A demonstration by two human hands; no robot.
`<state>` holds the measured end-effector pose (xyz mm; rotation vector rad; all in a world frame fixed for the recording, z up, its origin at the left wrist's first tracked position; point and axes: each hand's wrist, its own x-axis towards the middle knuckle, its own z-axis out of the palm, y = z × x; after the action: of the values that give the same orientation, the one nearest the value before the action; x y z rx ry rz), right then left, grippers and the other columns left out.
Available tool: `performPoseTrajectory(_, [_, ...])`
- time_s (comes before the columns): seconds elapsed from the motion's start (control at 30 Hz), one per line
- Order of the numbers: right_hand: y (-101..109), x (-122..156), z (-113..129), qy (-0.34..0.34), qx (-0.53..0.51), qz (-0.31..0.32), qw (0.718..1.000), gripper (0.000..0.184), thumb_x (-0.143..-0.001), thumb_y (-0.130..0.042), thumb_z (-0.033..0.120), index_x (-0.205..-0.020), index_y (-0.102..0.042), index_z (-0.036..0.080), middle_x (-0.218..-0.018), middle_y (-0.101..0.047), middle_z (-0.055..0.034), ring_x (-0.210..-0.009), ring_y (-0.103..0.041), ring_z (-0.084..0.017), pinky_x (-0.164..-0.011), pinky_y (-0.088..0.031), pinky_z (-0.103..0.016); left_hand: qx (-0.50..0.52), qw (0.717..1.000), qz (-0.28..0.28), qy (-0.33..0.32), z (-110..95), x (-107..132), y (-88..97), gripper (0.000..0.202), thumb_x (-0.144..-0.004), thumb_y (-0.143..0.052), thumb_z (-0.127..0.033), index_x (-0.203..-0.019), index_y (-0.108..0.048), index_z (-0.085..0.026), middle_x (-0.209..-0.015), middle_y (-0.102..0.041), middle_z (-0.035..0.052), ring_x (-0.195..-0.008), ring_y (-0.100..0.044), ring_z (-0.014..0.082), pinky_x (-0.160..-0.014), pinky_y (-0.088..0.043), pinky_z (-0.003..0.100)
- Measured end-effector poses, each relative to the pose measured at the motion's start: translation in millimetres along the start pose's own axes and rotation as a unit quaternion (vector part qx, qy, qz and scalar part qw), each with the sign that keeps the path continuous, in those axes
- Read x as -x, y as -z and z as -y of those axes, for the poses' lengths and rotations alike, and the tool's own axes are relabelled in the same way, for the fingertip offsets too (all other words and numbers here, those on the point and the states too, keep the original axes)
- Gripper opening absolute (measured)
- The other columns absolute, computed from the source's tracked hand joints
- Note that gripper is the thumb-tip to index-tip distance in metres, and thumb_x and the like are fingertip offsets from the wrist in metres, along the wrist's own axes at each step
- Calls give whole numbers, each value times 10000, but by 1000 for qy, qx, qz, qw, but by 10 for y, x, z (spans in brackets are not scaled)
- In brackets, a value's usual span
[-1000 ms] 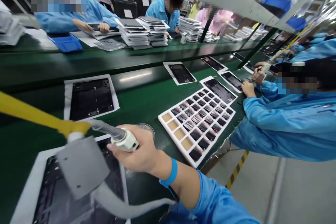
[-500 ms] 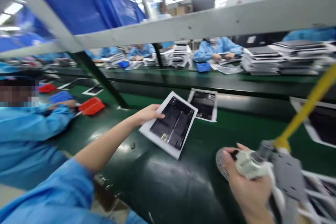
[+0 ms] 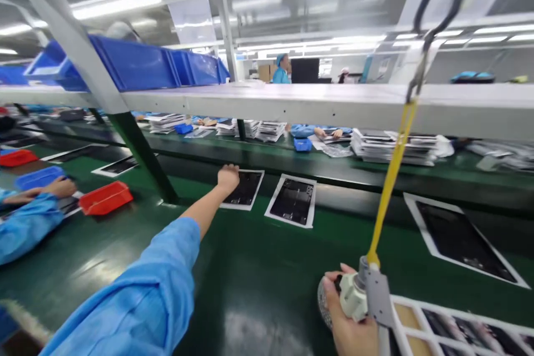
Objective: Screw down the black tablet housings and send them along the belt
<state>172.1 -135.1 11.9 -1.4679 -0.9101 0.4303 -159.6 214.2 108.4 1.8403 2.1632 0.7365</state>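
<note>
Lowered within the last half second, apparently, from a tilted hold to lying flat just above the middle of the frame: a black panel point(image 3: 245, 188) on a white sheet point(image 3: 237, 207), at the far side of the green surface point(image 3: 250, 267); so probably placed, or nearly so. Reaching over its left edge with the left grip point(image 3: 228, 178), curled inward; impossible to tell whether pinching anything or free. Holding at lower right, in a closed right grip point(image 3: 348, 329), a pale, blocky, seemingly plastic tool point(image 3: 354, 297), hung by a flat grey bracket point(image 3: 379, 295) from a smooth yellow strap point(image 3: 392, 178). Near the panel, but apart, a second panel point(image 3: 295, 200), likewise thin and rectangular. At lower right, a white gridded tray point(image 3: 421, 306) with tan-bottomed cells.
</note>
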Motion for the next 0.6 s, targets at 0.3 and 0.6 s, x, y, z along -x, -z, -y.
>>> performPoseTrajectory(0.3, [-143,-46,-25,12,-59,-19,998,644,-885,-839,771,-1134,-838,177,-893,-840,-85,-750,-787,-232,-707,-639,-288,25,985,168,33,-542,268,-1040,442,-903,-953,-344,-1229,-800,-87,-853,-829,100,-795,-839,271,-758,-631,302])
performPoseTrajectory(0.6, [-141,-83,-43,39,-56,19,998,501,-937,-788,643,-1131,-845,185,-792,-772,-48,-651,-703,-206,-617,-593,-296,211,968,134,27,-650,593,-884,462,-1104,-784,-451,-1444,-716,-147,-1460,-713,146,-1272,-739,328,-1056,-675,508])
